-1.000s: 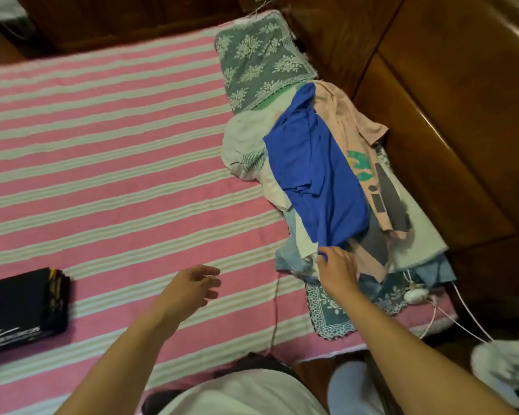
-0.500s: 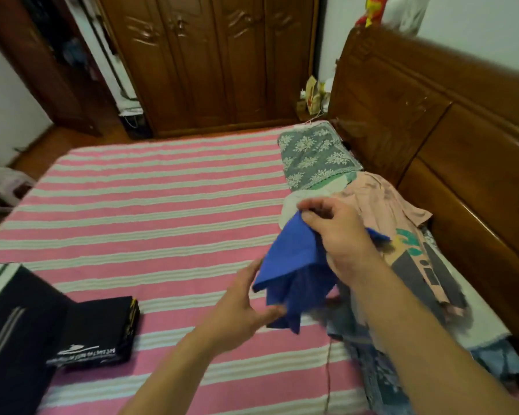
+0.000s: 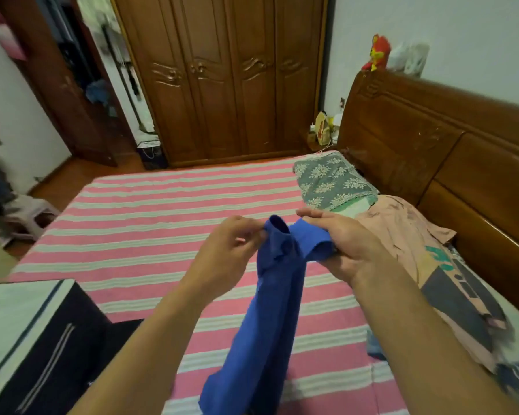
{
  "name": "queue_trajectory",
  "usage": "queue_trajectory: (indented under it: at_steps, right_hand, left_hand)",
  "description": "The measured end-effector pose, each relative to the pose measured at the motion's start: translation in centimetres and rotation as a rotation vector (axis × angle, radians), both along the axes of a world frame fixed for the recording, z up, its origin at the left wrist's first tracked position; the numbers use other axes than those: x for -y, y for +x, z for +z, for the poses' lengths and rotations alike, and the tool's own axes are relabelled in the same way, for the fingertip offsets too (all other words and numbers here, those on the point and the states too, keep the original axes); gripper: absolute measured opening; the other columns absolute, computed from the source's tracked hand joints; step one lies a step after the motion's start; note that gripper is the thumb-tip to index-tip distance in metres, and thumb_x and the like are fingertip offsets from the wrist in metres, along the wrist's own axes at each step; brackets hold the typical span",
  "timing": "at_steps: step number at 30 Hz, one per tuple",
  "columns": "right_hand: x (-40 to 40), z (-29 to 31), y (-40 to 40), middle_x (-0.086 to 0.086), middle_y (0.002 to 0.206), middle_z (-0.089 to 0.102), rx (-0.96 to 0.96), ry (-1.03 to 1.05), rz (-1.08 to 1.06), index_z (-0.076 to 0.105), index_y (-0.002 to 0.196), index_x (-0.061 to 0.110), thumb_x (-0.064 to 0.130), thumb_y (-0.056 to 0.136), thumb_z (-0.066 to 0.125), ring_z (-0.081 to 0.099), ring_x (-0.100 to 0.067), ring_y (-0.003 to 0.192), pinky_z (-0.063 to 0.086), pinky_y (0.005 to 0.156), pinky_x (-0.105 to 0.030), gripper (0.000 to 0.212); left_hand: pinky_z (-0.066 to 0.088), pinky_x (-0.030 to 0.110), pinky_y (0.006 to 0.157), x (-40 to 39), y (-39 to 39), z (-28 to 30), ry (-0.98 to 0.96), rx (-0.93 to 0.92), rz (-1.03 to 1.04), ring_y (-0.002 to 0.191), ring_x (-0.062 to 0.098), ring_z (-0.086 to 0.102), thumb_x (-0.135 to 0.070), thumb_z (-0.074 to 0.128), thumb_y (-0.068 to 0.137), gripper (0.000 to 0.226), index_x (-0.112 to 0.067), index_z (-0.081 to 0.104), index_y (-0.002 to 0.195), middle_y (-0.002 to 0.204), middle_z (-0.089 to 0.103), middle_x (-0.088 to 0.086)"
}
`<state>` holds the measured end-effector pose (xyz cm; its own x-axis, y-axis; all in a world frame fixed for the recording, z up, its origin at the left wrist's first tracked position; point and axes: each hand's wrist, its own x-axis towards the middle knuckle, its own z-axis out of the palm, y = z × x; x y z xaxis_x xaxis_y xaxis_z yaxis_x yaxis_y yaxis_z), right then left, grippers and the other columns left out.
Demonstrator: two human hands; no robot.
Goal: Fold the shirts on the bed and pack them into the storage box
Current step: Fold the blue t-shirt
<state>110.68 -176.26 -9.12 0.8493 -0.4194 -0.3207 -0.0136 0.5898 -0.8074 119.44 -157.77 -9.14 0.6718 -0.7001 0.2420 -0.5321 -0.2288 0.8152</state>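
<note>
A blue shirt point(image 3: 270, 319) hangs bunched in the air above the pink-striped bed point(image 3: 150, 223). My left hand point(image 3: 228, 256) pinches its top edge from the left. My right hand point(image 3: 342, 244) grips the fabric beside it, with the cloth wrapped under the fingers. A pile of other shirts point(image 3: 426, 259), the top one peach with a teal and grey print, lies on the right side of the bed by the headboard. The dark storage box point(image 3: 36, 348) stands at the lower left with a pale lid panel.
A grey lace-covered pillow point(image 3: 330, 181) lies at the head of the bed. The wooden headboard point(image 3: 450, 163) runs along the right. A brown wardrobe point(image 3: 222, 79) stands beyond the bed. A white stool point(image 3: 33, 214) stands on the floor at the left.
Both hands lifted the blue shirt off the pile and brought it over the bed's middle. My left hand, free before, now pinches the shirt. The view tilted upward.
</note>
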Motion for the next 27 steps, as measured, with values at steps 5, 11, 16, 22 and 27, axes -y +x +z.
queue_trajectory:
  at_steps: [5,11,16,22,27]
  right_hand:
    - [-0.1,1.4,0.5,-0.016,0.085,0.068,-0.005,-0.012,0.079,0.062,0.103,0.006,-0.003,0.100,0.050,0.065,-0.019,0.060,0.056,0.051,-0.028,0.016]
    - [-2.1,4.1,-0.4,0.018,0.098,0.069,-0.092,-1.005,0.196,0.069,0.118,0.026,0.048,0.097,0.055,0.063,0.010,0.083,0.052,0.083,-0.022,0.033]
    - [-3.7,4.8,0.5,0.006,0.091,0.061,0.038,-1.247,0.427,0.056,0.129,0.028,0.030,0.097,0.065,0.063,-0.010,0.072,0.056,0.064,-0.029,0.033]
    - [-4.3,3.9,0.2,-0.006,0.065,0.055,0.177,-0.667,0.245,0.058,0.124,0.022,0.011,0.102,0.055,0.053,-0.021,0.047,0.051,0.047,-0.030,0.024]
    - [-4.7,4.4,1.0,0.003,0.054,0.055,0.220,-0.415,0.065,0.066,0.102,0.008,0.014,0.104,0.051,0.057,-0.012,0.048,0.051,0.052,-0.024,0.016]
  left_hand:
    - [0.055,0.033,0.081,-1.9,1.8,2.7,-0.276,-0.575,0.096,0.088,0.016,0.065,-0.021,0.044,0.109,0.025,-0.012,0.067,0.103,0.089,0.072,-0.003]
    - [0.050,0.034,0.081,-1.7,2.0,4.7,-0.053,-0.412,0.047,0.085,0.016,0.065,-0.024,0.051,0.106,0.025,-0.008,0.069,0.103,0.089,0.071,0.000]
    - [0.054,0.020,0.070,-1.2,1.0,5.5,0.061,-0.213,-0.085,0.085,0.008,0.069,-0.019,0.055,0.102,0.020,-0.018,0.074,0.095,0.088,0.074,-0.006]
    - [0.055,0.040,0.077,0.4,-0.4,1.5,-0.190,-0.015,0.183,0.087,0.026,0.061,-0.029,0.064,0.099,0.006,-0.024,0.061,0.098,0.094,0.063,0.004]
    - [0.055,0.041,0.069,0.2,-3.9,-3.7,-0.338,-0.343,0.147,0.079,0.027,0.063,-0.031,0.072,0.088,0.030,-0.009,0.054,0.099,0.091,0.059,0.013]
